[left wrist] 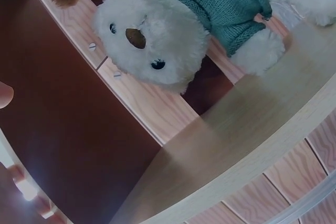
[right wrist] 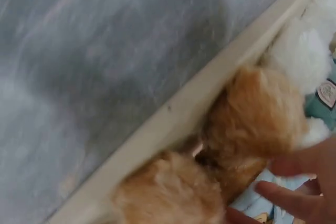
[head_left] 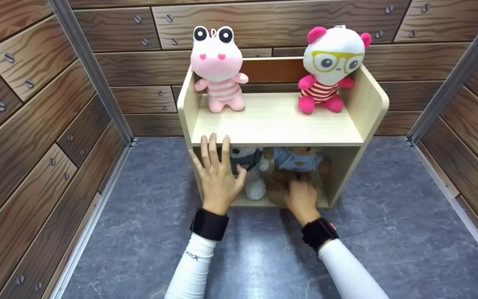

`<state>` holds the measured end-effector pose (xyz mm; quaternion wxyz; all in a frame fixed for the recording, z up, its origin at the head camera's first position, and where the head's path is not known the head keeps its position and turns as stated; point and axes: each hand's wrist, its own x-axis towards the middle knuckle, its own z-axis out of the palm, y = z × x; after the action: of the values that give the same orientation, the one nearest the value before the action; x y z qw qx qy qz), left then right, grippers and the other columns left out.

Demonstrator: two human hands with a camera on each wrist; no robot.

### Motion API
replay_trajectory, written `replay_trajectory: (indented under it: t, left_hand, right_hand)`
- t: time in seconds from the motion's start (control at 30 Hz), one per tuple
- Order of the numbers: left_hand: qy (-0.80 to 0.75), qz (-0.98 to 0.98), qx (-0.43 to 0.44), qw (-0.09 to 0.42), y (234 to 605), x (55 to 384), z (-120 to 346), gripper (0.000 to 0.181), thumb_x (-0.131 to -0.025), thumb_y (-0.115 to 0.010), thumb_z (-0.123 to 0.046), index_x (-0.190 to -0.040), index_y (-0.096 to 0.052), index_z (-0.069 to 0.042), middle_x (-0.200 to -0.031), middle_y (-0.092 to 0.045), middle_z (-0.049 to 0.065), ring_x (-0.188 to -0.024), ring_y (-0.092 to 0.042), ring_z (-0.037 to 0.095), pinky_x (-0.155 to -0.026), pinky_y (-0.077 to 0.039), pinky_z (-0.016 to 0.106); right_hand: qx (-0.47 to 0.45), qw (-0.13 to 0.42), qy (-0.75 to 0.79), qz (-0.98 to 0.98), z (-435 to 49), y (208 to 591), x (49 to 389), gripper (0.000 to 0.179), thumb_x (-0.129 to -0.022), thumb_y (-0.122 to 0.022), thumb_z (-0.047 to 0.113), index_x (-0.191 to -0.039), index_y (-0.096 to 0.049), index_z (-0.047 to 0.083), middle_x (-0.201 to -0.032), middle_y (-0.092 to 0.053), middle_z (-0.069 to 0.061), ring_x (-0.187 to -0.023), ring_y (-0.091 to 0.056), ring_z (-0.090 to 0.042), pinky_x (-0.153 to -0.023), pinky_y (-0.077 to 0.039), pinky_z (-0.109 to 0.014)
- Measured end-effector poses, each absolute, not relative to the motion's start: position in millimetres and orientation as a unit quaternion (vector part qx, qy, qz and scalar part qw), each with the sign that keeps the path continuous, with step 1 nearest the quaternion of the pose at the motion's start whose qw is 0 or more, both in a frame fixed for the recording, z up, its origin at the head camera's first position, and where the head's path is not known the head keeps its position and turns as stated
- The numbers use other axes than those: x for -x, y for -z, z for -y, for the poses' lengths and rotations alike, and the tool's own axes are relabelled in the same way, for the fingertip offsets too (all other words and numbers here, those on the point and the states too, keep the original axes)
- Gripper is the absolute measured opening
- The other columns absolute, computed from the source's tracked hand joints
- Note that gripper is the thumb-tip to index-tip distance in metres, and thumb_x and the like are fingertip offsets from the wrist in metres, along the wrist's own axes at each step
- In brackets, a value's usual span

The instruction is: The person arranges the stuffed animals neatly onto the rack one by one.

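A brown teddy bear in a light blue shirt sits in the lower compartment of a small wooden shelf. My right hand reaches in at its lower body; the right wrist view catches its fingers loosely spread against the fur and shirt, gripping nothing that shows. Left of it sits a white plush bear in a green knitted sweater. My left hand is spread, fingertips at the front edge of the upper board, partly covering the white bear in the head view.
On the upper board sit a pink striped plush frog at left and a white and pink plush panda with yellow glasses at right. Wood-patterned walls enclose the grey marbled floor.
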<state>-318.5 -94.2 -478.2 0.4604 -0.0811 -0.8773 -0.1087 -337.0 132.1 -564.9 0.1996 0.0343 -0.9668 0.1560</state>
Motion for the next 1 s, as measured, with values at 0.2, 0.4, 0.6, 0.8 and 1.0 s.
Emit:
replay_trajectory:
  t: [0.2, 0.4, 0.6, 0.8, 1.0]
  left_hand:
    - [0.11, 0.881, 0.08, 0.453, 478, 318, 95, 0.087, -0.075, -0.068, -0.031, -0.153, -0.034, -0.014, -0.157, -0.03, 0.02, -0.149, -0.019, 0.041, -0.115, -0.008, 0.07]
    - [0.106, 0.88, 0.074, 0.456, 481, 317, 96, 0.087, -0.074, -0.069, -0.031, -0.152, -0.035, -0.014, -0.156, -0.031, 0.02, -0.149, -0.019, 0.041, -0.115, -0.011, 0.07]
    - [0.108, 0.878, 0.078, 0.46, 482, 318, 96, 0.087, -0.074, -0.069, -0.031, -0.152, -0.035, -0.014, -0.156, -0.031, 0.021, -0.149, -0.02, 0.041, -0.115, -0.01, 0.07]
    - [0.109, 0.878, 0.076, 0.461, 479, 318, 96, 0.087, -0.074, -0.069, -0.031, -0.152, -0.036, -0.014, -0.157, -0.03, 0.02, -0.149, -0.019, 0.041, -0.115, -0.009, 0.069]
    - [0.11, 0.88, 0.079, 0.456, 478, 319, 95, 0.085, -0.076, -0.066, -0.031, -0.153, -0.035, -0.014, -0.157, -0.03, 0.02, -0.149, -0.02, 0.041, -0.115, -0.009, 0.069]
  right_hand:
    - [-0.041, 0.209, -0.131, 0.968, -134, 568, 335, 0.046, -0.085, -0.076, 0.027, -0.111, -0.063, -0.009, -0.113, -0.058, -0.038, -0.095, -0.058, -0.056, -0.072, -0.05, -0.066]
    - [-0.079, 0.115, -0.172, 0.975, -132, 574, 331, 0.055, -0.083, -0.067, 0.019, -0.131, -0.058, -0.004, -0.132, -0.045, -0.044, -0.121, -0.039, -0.067, -0.1, -0.024, -0.08]
    - [-0.087, 0.018, -0.161, 0.983, -133, 571, 329, 0.079, -0.087, -0.067, 0.034, -0.151, -0.036, -0.002, -0.153, -0.029, -0.037, -0.139, -0.018, -0.065, -0.106, -0.006, -0.081]
    - [-0.107, -0.003, -0.179, 0.978, -135, 573, 332, 0.076, -0.094, -0.064, 0.034, -0.153, -0.032, -0.002, -0.156, -0.028, -0.033, -0.14, -0.011, -0.065, -0.106, 0.0, -0.081]
    - [-0.107, -0.005, -0.194, 0.975, -140, 575, 340, 0.074, -0.096, -0.061, 0.03, -0.155, -0.029, 0.0, -0.158, -0.022, -0.033, -0.142, -0.006, -0.063, -0.104, 0.004, -0.081]
